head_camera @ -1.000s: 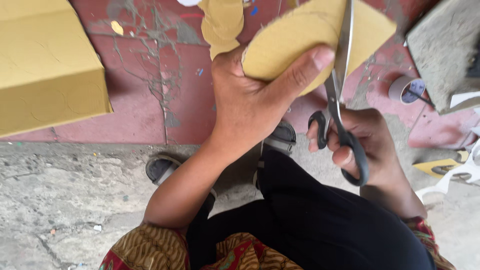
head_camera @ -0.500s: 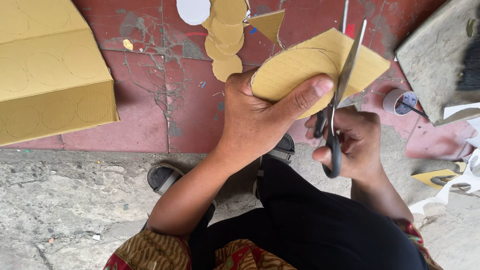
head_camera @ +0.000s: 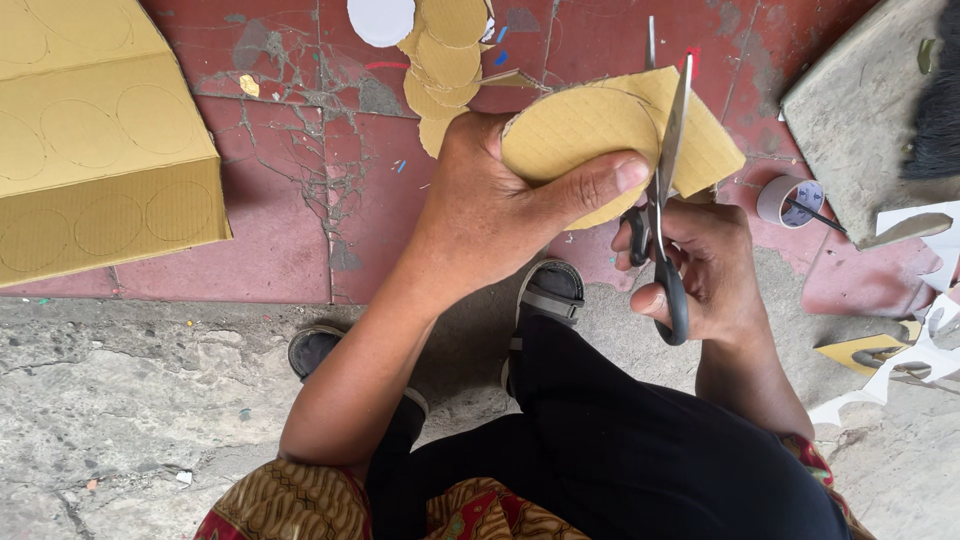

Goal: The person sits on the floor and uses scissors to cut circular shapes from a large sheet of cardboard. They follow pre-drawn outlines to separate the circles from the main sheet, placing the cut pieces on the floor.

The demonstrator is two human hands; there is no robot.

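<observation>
Scissors (head_camera: 668, 200) in right hand (head_camera: 705, 270), fingers curled through handles, blades upright w/ cardboard piece (head_camera: 620, 135) between them. Left hand (head_camera: 500, 210) clamped on that piece, thumb across its rounded front, held above red floor (head_camera: 280, 230). Cut discs (head_camera: 445, 60) lie beyond; big marked cardboard sheet (head_camera: 95, 140) far left; tape roll (head_camera: 785, 200) at right.

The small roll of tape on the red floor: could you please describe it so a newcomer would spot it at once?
Start at the grey stone slab at the upper right of the red tiled floor. Just below its lower left corner, right of the person's right hand, lies the small pale roll of tape. It is the only ring-shaped thing among flat cardboard pieces.
</observation>
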